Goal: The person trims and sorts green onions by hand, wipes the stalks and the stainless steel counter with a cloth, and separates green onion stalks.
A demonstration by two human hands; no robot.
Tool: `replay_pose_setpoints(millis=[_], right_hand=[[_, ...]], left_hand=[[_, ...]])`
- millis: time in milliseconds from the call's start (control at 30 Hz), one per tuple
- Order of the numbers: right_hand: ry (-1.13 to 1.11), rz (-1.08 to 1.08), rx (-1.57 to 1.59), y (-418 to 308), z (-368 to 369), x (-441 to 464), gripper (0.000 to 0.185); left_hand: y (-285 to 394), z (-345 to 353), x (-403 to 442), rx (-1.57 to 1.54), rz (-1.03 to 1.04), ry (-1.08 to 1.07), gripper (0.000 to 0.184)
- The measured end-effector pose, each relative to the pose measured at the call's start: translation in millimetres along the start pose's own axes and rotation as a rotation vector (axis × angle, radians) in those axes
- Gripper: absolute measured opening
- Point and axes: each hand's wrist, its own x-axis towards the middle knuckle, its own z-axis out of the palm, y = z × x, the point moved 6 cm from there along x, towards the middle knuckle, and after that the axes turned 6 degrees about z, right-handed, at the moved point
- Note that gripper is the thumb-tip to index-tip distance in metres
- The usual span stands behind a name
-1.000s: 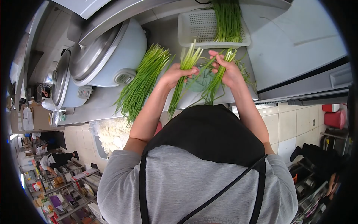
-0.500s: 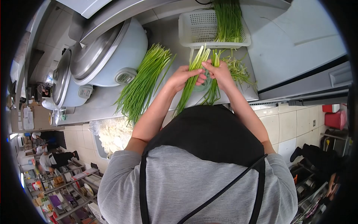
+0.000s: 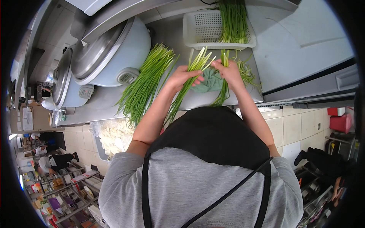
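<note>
A bunch of chives (image 3: 197, 62) with pale stem ends pointing away from me is gripped in my left hand (image 3: 183, 78). My right hand (image 3: 229, 73) is closed around a smaller bunch of chives (image 3: 225, 91); its thumb and forefinger pinch at the tip of a pale stem from the left bunch. A crumpled green cloth (image 3: 208, 83) lies on the steel counter below and between my hands. Loose trimmings (image 3: 245, 70) are scattered just right of my right hand. To the left, a large pile of chives (image 3: 148, 81) rests on the counter.
A white perforated basket (image 3: 201, 28) holding more chives (image 3: 233, 22) stands at the back. Two rice cookers (image 3: 131, 49) occupy the left. Below the counter edge is a tub of whitish food (image 3: 114, 138). Other people (image 3: 57, 161) are in the far left background.
My hands have moved apart, the left one leftward and the right one slightly rightward, each with its chives. More of the green cloth shows between them.
</note>
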Motion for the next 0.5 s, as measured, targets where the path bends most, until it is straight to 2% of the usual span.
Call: replay_pose_setpoints(millis=[167,433,500], right_hand=[[0.038,0.04,0.155,-5.1,-16.5,1.9,0.022],[0.115,-0.017,0.337,-2.3,-40.5,9.4,0.021],[0.175,0.016,0.267,2.0,-47.5,10.9,0.021]], left_hand=[[-1.6,-5.2,-5.3,-0.019,-0.037,-0.009,0.021],[-5.3,-16.8,-8.4,0.005,-0.05,-0.014,0.023],[-6.1,-19.0,-8.3,0.012,-0.05,-0.007,0.023]])
